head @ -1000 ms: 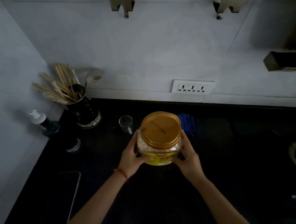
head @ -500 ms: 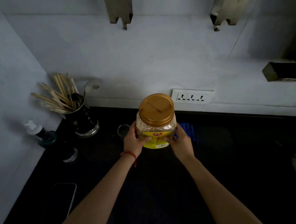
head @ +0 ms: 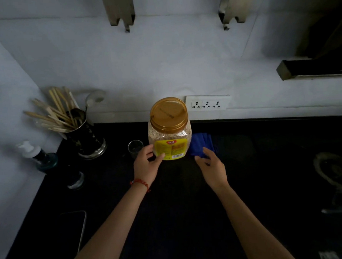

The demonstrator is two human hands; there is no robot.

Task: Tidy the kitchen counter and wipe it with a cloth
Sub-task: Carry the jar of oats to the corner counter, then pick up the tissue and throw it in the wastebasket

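Note:
A clear plastic jar [head: 169,129] with a gold lid and yellow label, full of pale grains, stands on the black counter [head: 171,209] close to the back wall. My left hand [head: 145,167] curls round its lower left corner, thumb on the label. My right hand [head: 212,168] is off the jar, fingers spread and relaxed, hovering just right of it over the near edge of a crumpled blue cloth [head: 202,143]. The cloth lies on the counter right beside the jar.
A small glass [head: 135,148] stands left of the jar. Further left are a steel holder of wooden utensils [head: 86,138], a pump bottle [head: 39,155] and a small dark container [head: 75,178]. A phone [head: 76,227] lies front left. A stove burner [head: 334,169] sits right; a socket strip [head: 207,104] behind.
Both hands carried the jar away from me and set it down by the back wall. My right hand has let go and drawn back toward the blue cloth.

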